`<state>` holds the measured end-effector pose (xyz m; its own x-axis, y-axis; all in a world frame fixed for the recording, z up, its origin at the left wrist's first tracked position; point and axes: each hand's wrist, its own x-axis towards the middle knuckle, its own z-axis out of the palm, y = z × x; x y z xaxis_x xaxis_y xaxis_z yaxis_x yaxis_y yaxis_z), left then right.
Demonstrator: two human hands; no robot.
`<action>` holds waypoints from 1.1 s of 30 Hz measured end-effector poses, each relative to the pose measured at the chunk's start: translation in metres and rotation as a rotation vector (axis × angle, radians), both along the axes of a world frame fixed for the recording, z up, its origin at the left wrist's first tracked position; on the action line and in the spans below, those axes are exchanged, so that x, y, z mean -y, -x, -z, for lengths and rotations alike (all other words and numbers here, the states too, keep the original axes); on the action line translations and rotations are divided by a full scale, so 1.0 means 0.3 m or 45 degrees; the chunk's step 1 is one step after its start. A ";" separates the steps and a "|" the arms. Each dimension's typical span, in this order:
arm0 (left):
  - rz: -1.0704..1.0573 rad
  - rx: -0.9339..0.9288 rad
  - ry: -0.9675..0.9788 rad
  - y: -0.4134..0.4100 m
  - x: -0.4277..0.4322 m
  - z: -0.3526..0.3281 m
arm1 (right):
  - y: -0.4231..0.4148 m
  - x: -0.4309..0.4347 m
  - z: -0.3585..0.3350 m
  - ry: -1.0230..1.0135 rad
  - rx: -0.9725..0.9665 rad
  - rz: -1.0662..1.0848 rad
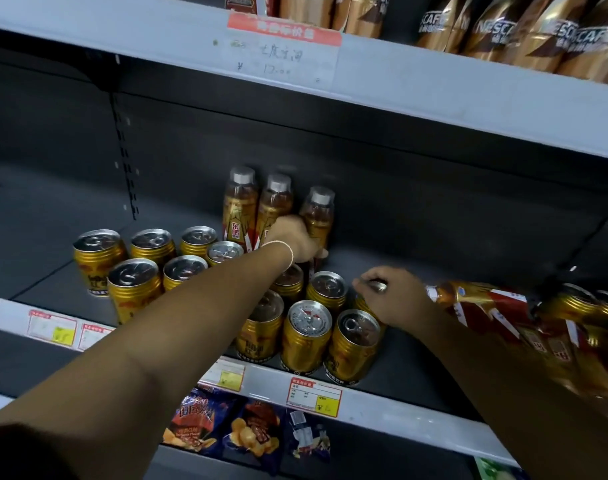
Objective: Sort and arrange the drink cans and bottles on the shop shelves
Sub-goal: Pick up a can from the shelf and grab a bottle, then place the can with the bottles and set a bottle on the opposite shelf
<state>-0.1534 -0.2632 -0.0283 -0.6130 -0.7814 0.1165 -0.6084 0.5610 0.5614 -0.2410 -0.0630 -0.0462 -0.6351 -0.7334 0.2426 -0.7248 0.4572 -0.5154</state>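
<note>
Three amber drink bottles with grey caps stand at the back of the dark shelf (434, 368). My left hand (292, 239) reaches over the cans and grips the rightmost bottle (318, 209) low on its body. Several gold cans stand in two groups, one on the left (133, 282) and one in the middle (307, 336). My right hand (396, 299) curls over the top of a gold can (363, 304) at the right end of the middle group. More bottles (486, 303) lie cradled along my right forearm.
The upper shelf (399, 88) hangs low overhead with a handwritten price label and gold coffee packs (537, 36). Price tags (314, 396) line the shelf's front edge. Snack bags (223, 424) sit on the shelf below. The shelf's right side is bare.
</note>
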 end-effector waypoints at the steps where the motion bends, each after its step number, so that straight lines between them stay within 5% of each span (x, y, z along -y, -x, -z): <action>1: 0.017 0.017 0.020 -0.010 0.001 -0.001 | -0.004 0.003 0.005 0.002 0.000 -0.002; 17: 0.242 0.251 0.498 -0.140 -0.148 -0.027 | -0.006 -0.013 0.034 0.047 -0.044 -0.055; 21: 0.327 0.256 0.447 -0.163 -0.195 -0.044 | 0.003 -0.027 0.036 0.098 -0.226 0.023; 29: 0.599 0.160 0.344 -0.170 -0.264 -0.061 | 0.040 -0.126 0.016 -0.182 -0.028 -0.155; 33: 0.615 0.190 0.339 -0.132 -0.323 -0.059 | 0.052 -0.176 0.020 -0.127 0.078 -0.132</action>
